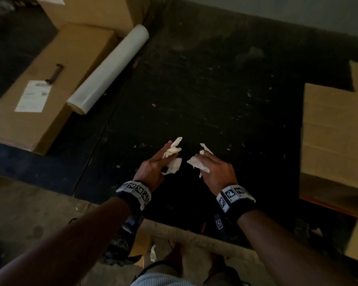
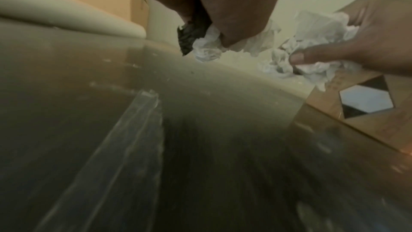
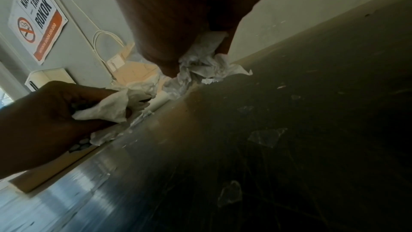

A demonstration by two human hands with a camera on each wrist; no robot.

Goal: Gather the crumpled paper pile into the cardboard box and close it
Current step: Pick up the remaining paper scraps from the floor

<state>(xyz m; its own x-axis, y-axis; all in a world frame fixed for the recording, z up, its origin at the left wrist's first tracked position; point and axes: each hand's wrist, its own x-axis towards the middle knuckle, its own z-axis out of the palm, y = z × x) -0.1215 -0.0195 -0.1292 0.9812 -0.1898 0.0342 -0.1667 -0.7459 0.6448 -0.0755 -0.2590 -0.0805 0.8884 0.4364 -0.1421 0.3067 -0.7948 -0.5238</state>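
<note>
White crumpled paper (image 1: pixel 172 156) sits bunched in the left hand (image 1: pixel 151 170), fingers curled round it; the right hand (image 1: pixel 217 170) clutches another wad (image 1: pixel 197 165). Both hang above the dark floor (image 1: pixel 215 89), the cardboard box (image 1: pixel 331 141) well off to the right.

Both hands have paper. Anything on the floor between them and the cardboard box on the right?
Nothing visible. The left hand and right hand each grip a wad of crumpled paper over the dark floor mat. Between them and the cardboard box at the right there are only small scraps. Its opening is out of frame.
</note>
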